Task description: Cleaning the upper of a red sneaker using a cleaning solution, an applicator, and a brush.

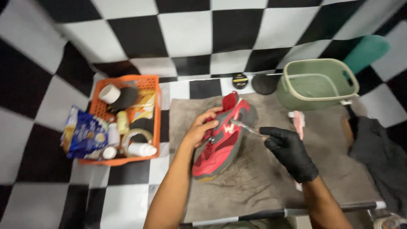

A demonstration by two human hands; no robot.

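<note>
1. Left hand (202,127), bare: fingers curled over the collar and tongue area of a red sneaker (222,138), gripping it and holding it tilted on its side.
2. Red sneaker: red upper with grey panels, lying on a grey mat (254,178); toe toward the viewer, heel away from the grip toward the wall.
3. Right hand (290,152), in a black glove: closed around the handle of a small brush (246,127), whose head touches the sneaker's side just right of the left hand's fingers.
4. Pink brush (298,121): on the mat, just beyond the gloved hand.
5. Green plastic tub (318,85): farther beyond the right hand, at the mat's far edge.
6. Two round black tins (240,80): beyond the sneaker's heel, near the tub.
7. Orange basket (154,123): left of the gripping hand, well apart from the shoe, filled with bottles, tape rolls and a blue packet.
8. Dark cloth (377,152): right of the gloved hand, off the mat.
</note>
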